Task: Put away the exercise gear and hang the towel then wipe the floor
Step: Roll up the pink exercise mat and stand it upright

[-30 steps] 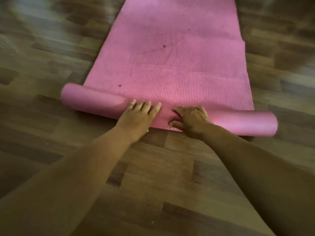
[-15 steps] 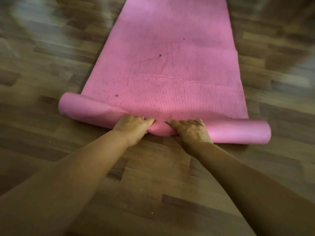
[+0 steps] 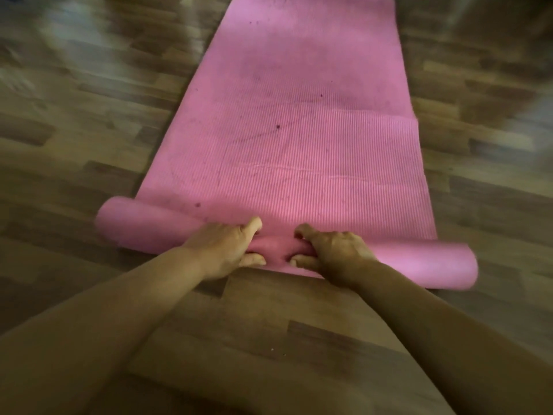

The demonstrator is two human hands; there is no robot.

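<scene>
A pink ribbed exercise mat (image 3: 299, 139) lies on the wooden floor and stretches away from me. Its near end is wound into a roll (image 3: 419, 262) that runs from left to right. My left hand (image 3: 223, 247) grips the roll just left of its middle, fingers curled over the top and thumb beneath. My right hand (image 3: 332, 253) grips it just right of the middle in the same way. A short stretch of roll shows between the two hands. No towel is in view.
Brown wooden plank flooring (image 3: 89, 145) surrounds the mat on both sides and in front of me. The edges of the view are blurred. A few dark specks mark the mat's flat surface.
Both hands went from lying flat on the roll to curling round it. The roll has travelled a little further along the mat, away from me.
</scene>
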